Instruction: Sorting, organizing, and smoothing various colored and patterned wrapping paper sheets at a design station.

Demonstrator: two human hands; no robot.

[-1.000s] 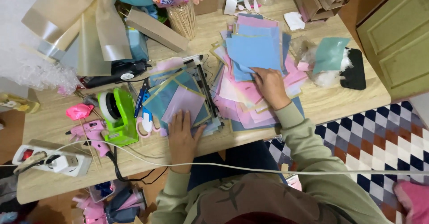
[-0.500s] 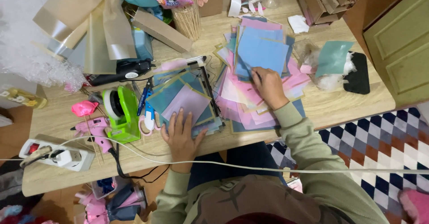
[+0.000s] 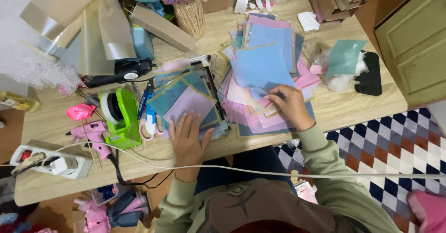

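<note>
On the far left of the wooden table [image 3: 353, 109] lies a white power strip [image 3: 44, 161] with a plug in it, and a white cable [image 3: 260, 171] runs from there across the front edge. Next to it there is a pink glue gun [image 3: 93, 135] and a green tape dispenser [image 3: 118, 116], then blue scissors with pink handles [image 3: 149, 116]. Just right of the scissors sits a small pile of coloured sheets [image 3: 186, 100], with a lilac sheet on top and teal ones under it. The left hand [image 3: 188, 137] lies flat on the near edge of this pile, fingers spread wide, pressing down and gripping nothing. Further right is the big stack of paper sheets [image 3: 265, 70], mostly blue on top, with pink and cream ones showing below. The right hand [image 3: 290, 105] rests on the near part of this stack, its fingers bent and closed narrowly on the edge of a pink sheet; how firmly it pinches cannot be told. Beyond it, near the right end of the table, a teal sheet [image 3: 346, 56] lies on some white fluff beside a black flat object [image 3: 370, 75]. At the back stand brown cardboard pieces [image 3: 162, 26] and a bundle of wooden sticks [image 3: 190, 16]
</note>
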